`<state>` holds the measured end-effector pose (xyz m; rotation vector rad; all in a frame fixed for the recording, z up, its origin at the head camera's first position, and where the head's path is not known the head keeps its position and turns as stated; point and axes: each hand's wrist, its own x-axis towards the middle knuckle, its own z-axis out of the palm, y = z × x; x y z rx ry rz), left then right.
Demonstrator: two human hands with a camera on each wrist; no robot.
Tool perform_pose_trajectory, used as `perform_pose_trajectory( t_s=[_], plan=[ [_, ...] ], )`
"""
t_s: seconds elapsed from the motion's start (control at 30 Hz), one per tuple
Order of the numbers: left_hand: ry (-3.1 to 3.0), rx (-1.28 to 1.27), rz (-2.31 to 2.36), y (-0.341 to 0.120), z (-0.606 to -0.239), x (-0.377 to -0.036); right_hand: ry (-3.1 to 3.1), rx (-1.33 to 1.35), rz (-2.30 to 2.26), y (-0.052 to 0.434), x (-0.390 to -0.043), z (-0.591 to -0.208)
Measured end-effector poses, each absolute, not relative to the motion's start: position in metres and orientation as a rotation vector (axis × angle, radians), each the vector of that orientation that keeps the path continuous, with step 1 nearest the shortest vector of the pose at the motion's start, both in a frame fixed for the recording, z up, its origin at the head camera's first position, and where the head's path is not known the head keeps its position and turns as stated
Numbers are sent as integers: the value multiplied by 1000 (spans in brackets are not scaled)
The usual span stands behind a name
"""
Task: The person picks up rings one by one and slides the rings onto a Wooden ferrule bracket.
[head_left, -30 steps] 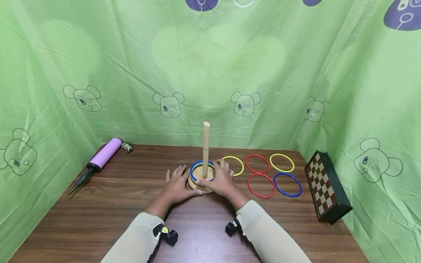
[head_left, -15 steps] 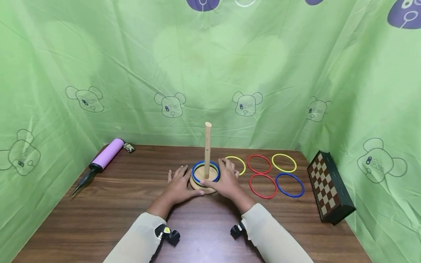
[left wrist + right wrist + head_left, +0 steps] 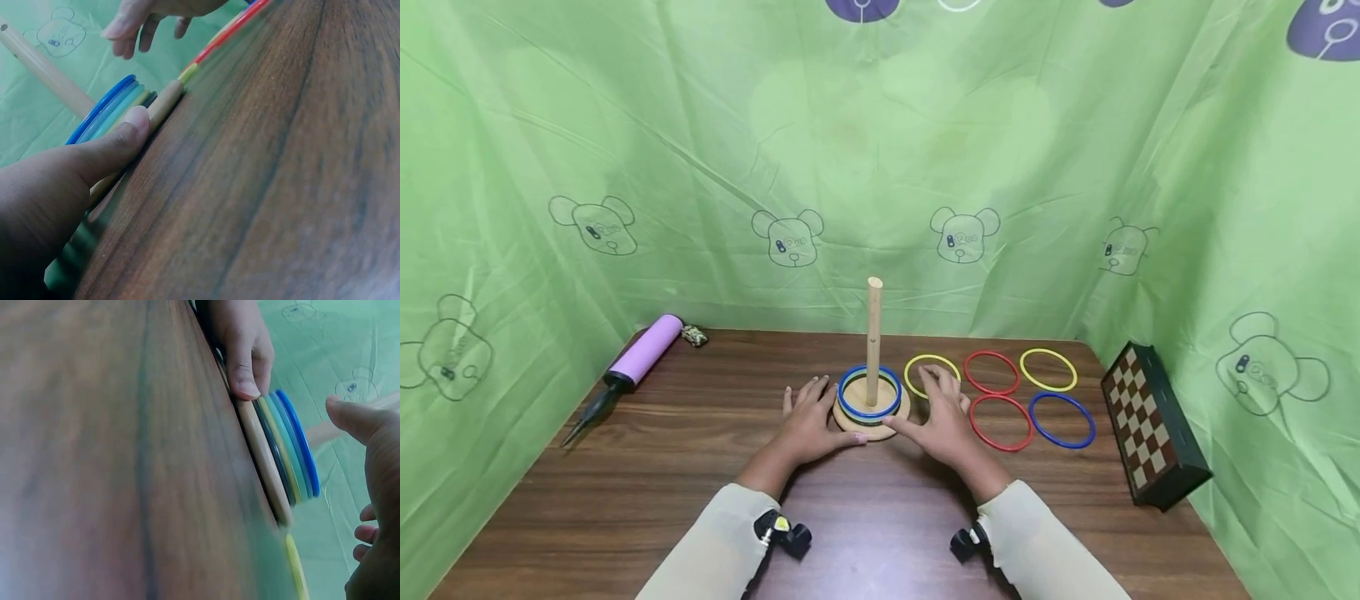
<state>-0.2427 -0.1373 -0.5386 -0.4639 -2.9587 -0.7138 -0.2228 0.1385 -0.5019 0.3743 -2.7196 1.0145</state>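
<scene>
Base: round and wooden, lying flat on the brown table; I have it between the two hands.
Peg: upright from the base, its upper part rising well above the rings.
Stack: several rings around the foot of the peg, a dark blue ring uppermost.
Left hand: palm down, forearm slanting in from my lower left; I see the thumb pressed to the base's near edge and the fingers spread at its left side, so the grip is on the base.
Right hand: raised, forearm slanting in from the lower right, thumb reaching toward the stack, other fingers bent forward. I read a wide gap between thumb and fingers, nothing held; in the right wrist view the thumb is apart from the rings.
Near yellow ring: just beyond the right hand's fingertips, partly hidden by them; whether they touch it, I can't tell.
Other loose rings: two red, one yellow and one blue, flat to the right of that hand.
Checkered box: at my far right, tilted.
Purple pump: at my far left.
</scene>
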Motion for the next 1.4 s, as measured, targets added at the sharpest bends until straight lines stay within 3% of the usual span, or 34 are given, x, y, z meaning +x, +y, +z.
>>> perform_pose_trajectory(
  t_s=[0.47,1.4],
  plan=[
    [-2988,-464,-702,-139,-534,-243,-2563,323,1067,168,-210,-514],
    [-2998,-447,-705,-136,-537,-244,-2604,-1,1093,273,-205,-521]
  ],
)
